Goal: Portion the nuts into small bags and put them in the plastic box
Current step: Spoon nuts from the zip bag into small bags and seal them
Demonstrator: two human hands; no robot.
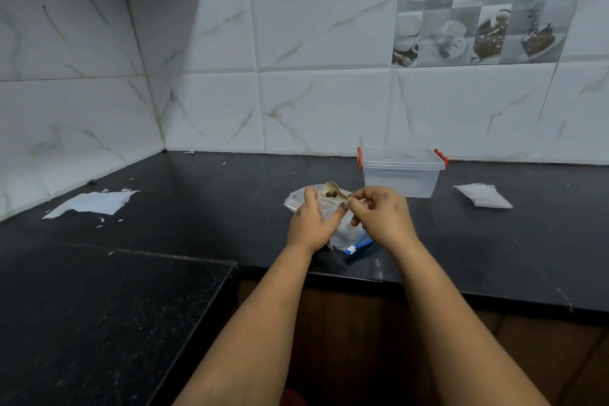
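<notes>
Both arms reach in over the front edge of the dark surface [197, 208], and the action is right in the middle. The left hand [311, 224] has its grip closed on a small clear bag [324, 204], thumb on one side and fingers on the other, holding it up with the mouth toward the wall. The right hand [384, 216] pinches the handle of a spoon [334, 192] between thumb and fingertips, bowl poised right at the bag's mouth. A few dark nuts [331, 194] sit in that bowl; whether any have dropped into the bag I cannot tell. Under the hands lies a larger clear pouch [346, 234] with a blue zip strip, near the front edge. Just behind the right hand stands the plastic box [402, 175], clear, lid off, red clips up at both ends, close to the back edge by the tiled wall; nothing shows inside it. Off to the right of the box lies a flat white packet [484, 196]. Far left, near the side wall, a torn sheet of white paper [95, 203] lies with small scraps scattered round it.
</notes>
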